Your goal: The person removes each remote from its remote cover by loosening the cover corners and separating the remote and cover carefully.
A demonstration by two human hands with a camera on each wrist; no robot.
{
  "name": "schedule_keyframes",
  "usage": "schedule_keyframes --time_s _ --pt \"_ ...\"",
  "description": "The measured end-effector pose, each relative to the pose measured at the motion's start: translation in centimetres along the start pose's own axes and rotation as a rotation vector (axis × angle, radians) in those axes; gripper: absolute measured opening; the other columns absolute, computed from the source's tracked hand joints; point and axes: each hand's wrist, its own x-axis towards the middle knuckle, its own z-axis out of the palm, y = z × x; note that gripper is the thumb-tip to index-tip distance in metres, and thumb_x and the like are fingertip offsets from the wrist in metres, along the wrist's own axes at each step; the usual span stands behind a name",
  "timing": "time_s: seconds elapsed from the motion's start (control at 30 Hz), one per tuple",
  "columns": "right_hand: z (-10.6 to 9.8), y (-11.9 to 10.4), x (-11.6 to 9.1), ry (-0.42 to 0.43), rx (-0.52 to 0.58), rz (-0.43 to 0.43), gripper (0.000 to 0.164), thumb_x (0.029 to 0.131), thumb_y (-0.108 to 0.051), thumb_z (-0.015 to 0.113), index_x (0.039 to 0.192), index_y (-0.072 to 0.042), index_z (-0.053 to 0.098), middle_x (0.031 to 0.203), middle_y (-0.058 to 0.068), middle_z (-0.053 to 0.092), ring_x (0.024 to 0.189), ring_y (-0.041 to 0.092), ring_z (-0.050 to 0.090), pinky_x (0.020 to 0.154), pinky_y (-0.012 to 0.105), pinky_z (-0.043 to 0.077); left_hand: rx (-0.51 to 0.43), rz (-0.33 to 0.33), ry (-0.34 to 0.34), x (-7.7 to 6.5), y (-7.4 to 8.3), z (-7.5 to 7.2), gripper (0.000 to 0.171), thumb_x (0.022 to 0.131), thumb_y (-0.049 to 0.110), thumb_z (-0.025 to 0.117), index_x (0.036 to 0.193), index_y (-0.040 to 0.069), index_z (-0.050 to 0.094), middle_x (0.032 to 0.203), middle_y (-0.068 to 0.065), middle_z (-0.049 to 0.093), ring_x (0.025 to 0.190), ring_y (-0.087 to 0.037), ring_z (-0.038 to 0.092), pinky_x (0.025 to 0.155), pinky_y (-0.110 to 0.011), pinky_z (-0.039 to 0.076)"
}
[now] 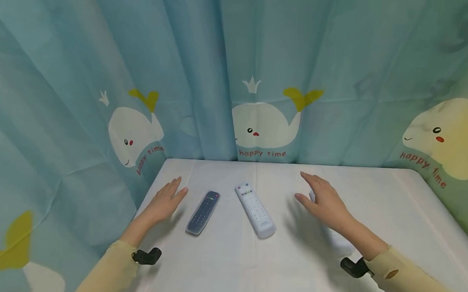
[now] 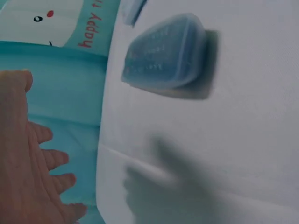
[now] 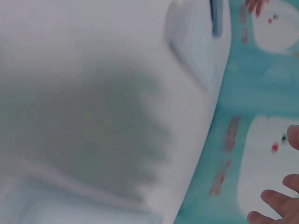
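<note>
A dark remote control [image 1: 203, 212] in a clear cover lies on the white table, left of a white remote control [image 1: 255, 210]. My left hand [image 1: 163, 203] hovers left of the dark remote, fingers extended and apart from it; in the left wrist view that remote [image 2: 163, 56] looks bluish. Above a second white remote control [image 1: 339, 242] is my right hand [image 1: 326, 206], fingers extended and holding nothing. The hand and forearm hide much of that remote. In the right wrist view, blurred, its pale edge [image 3: 84, 207] shows at the bottom.
The white-covered table [image 1: 227, 264] ends at a blue-green curtain [image 1: 198, 73] printed with whales, which hangs behind and on both sides. A black wrist camera [image 1: 147, 256] is strapped on the left wrist, another [image 1: 355, 267] on the right.
</note>
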Motion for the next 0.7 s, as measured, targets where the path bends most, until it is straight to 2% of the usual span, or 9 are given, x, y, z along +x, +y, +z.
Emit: schedule_keyframes --time_s 0.17,0.27,0.5,0.7 --pt "2.0 -3.3 1.7 -0.053 0.108 -0.017 0.069 0.102 -0.036 0.064 0.158 -0.007 0.036 0.158 0.017 0.040 0.146 0.040 0.034 0.116 0.060 0.029 -0.123 -0.012 -0.048 -0.1 0.7 -0.4 0.079 0.110 0.056 0.027 0.162 -0.001 0.014 0.165 -0.029 0.014 0.151 -0.048 0.012 0.120 -0.063 0.012" --pt "3.0 -5.2 2.5 -0.088 0.163 -0.039 0.068 0.102 -0.035 0.064 0.158 -0.009 0.037 0.159 0.014 0.041 0.146 0.037 0.035 0.116 0.057 0.031 -0.163 -0.011 -0.067 -0.1 0.9 -0.4 0.080 0.109 0.058 0.030 0.162 0.000 0.017 0.165 -0.026 0.019 0.151 -0.046 0.015 0.120 -0.061 0.016" --pt "5.0 -8.7 4.3 -0.184 0.311 -0.023 0.065 0.103 -0.035 0.062 0.158 -0.013 0.037 0.160 0.008 0.040 0.148 0.030 0.034 0.117 0.053 0.032 -0.193 0.034 -0.095 0.4 1.5 -0.8 0.072 0.110 0.046 0.041 0.159 -0.003 0.024 0.161 -0.027 0.030 0.147 -0.046 0.028 0.117 -0.060 0.028" --pt "7.1 -10.9 5.5 -0.248 0.409 -0.003 0.061 0.104 -0.030 0.061 0.158 -0.012 0.037 0.158 0.008 0.043 0.146 0.028 0.038 0.116 0.050 0.035 -0.215 0.007 -0.143 0.9 2.0 -1.2 0.067 0.109 0.042 0.046 0.157 -0.002 0.031 0.157 -0.026 0.038 0.145 -0.045 0.034 0.115 -0.059 0.032"
